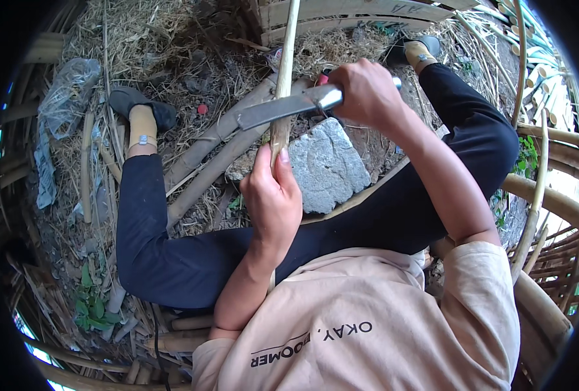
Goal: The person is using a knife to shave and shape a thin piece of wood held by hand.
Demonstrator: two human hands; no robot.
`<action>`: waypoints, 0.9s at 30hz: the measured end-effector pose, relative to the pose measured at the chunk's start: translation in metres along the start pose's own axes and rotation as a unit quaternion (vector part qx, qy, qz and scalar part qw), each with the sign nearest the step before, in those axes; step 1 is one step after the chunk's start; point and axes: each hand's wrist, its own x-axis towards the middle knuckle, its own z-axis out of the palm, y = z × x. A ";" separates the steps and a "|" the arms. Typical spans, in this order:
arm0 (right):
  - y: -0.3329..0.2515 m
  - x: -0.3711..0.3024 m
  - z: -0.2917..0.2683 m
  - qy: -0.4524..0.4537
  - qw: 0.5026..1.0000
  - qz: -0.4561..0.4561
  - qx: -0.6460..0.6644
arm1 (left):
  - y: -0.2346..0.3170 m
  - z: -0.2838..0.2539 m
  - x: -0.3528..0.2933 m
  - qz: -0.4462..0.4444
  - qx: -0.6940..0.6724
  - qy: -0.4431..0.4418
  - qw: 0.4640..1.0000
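My left hand (pixel 273 202) is closed round the lower end of a long pale wooden stick (pixel 289 58), thumb laid along it. The stick points away from me and runs out of the top of the view. My right hand (pixel 367 94) grips the handle of a machete (pixel 280 112), and the handle's end shows beyond my fist. The broad, dull blade points left and lies across the stick, a short way above my left hand. I cannot tell whether its edge bites into the wood. Just right of my left hand sits a rough grey stone block (pixel 328 166).
Thick bamboo poles (pixel 214 137) lie on the straw-littered ground between my legs. A wooden slatted crate (pixel 354 10) stands at the far side. Clear plastic (pixel 71 91) lies at the left, cut bamboo pieces (pixel 537 72) are heaped at the far right, and bamboo rails (pixel 543 195) curve along the right.
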 end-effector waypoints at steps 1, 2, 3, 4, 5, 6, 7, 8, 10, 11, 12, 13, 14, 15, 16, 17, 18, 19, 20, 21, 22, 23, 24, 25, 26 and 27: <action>-0.002 0.002 -0.006 0.031 0.999 -0.026 -0.024 | 0.001 -0.002 0.003 0.003 0.007 0.008 1.000; -0.003 0.002 -0.007 0.045 0.998 -0.035 -0.016 | -0.003 0.001 0.003 0.018 -0.008 0.017 1.000; -0.003 0.002 -0.007 0.058 0.997 -0.046 -0.009 | -0.006 0.001 0.003 0.005 -0.003 0.019 1.000; -0.004 0.004 -0.007 0.064 0.997 -0.041 -0.019 | -0.004 -0.001 0.003 0.010 0.006 0.022 1.000; -0.002 0.004 -0.007 0.069 0.996 -0.035 -0.033 | -0.002 -0.002 0.004 0.016 0.011 0.025 1.000; 0.001 0.006 -0.007 0.074 0.996 -0.031 -0.046 | -0.001 -0.004 0.006 0.011 -0.008 0.013 1.000; 0.011 0.006 -0.004 0.139 0.987 -0.018 -0.074 | -0.004 -0.004 0.004 0.038 0.006 0.034 0.999; 0.029 0.019 -0.015 0.108 0.975 0.173 -0.091 | -0.003 -0.005 -0.002 0.014 -0.012 0.028 0.999; 0.084 0.024 -0.051 0.129 0.962 0.202 -0.134 | -0.007 -0.003 -0.008 0.024 -0.052 0.041 0.997; 0.077 0.015 -0.060 0.147 0.967 0.191 -0.080 | -0.009 -0.004 -0.006 0.005 -0.071 0.027 0.997; 0.066 0.010 -0.057 0.179 0.969 0.155 -0.064 | -0.011 -0.006 -0.003 -0.013 -0.091 0.013 0.996; 0.052 0.003 -0.054 0.212 0.968 0.122 -0.047 | -0.012 -0.006 -0.001 -0.027 -0.112 -0.005 0.993; 0.039 -0.002 -0.049 0.167 0.980 0.106 -0.004 | -0.018 -0.006 0.000 -0.021 -0.152 0.003 0.988; 0.025 -0.007 -0.043 0.120 0.988 0.091 0.038 | -0.022 -0.006 0.001 -0.078 -0.217 -0.027 0.973; 0.011 -0.014 -0.036 0.102 0.986 0.088 0.095 | -0.025 -0.006 0.001 -0.131 -0.278 -0.062 0.950; -0.002 -0.018 -0.032 0.071 0.993 0.046 0.082 | -0.028 -0.007 0.002 -0.184 -0.336 -0.098 0.919; -0.010 -0.021 -0.027 0.042 0.996 0.008 0.072 | -0.034 -0.013 0.006 -0.194 -0.379 -0.171 0.889; -0.016 -0.021 -0.025 0.016 0.998 -0.031 0.060 | -0.035 -0.014 0.007 -0.177 -0.362 -0.171 0.899; -0.024 -0.022 -0.024 -0.014 0.998 -0.033 0.047 | -0.035 -0.015 0.007 -0.158 -0.346 -0.172 0.909; -0.030 -0.023 -0.023 -0.044 0.998 -0.035 0.034 | -0.034 -0.014 0.007 -0.140 -0.328 -0.173 0.918; -0.028 -0.023 -0.014 -0.042 0.997 -0.052 0.041 | -0.027 -0.018 0.007 -0.079 -0.189 -0.135 0.969; -0.026 -0.024 -0.007 -0.039 0.997 -0.059 0.043 | -0.025 -0.014 0.004 -0.061 -0.150 -0.109 0.981; -0.024 -0.024 -0.003 -0.046 0.997 -0.042 0.038 | -0.022 -0.009 0.002 -0.042 -0.112 -0.084 0.989; -0.024 -0.023 0.000 -0.055 0.998 -0.026 0.035 | -0.018 -0.007 0.000 -0.025 -0.071 -0.057 0.996; -0.020 -0.021 0.001 -0.031 0.999 -0.032 0.026 | -0.013 -0.007 -0.001 -0.027 -0.040 -0.054 0.997; -0.017 -0.018 0.002 -0.007 0.999 -0.039 0.015 | -0.011 -0.007 -0.002 -0.029 -0.045 -0.054 0.997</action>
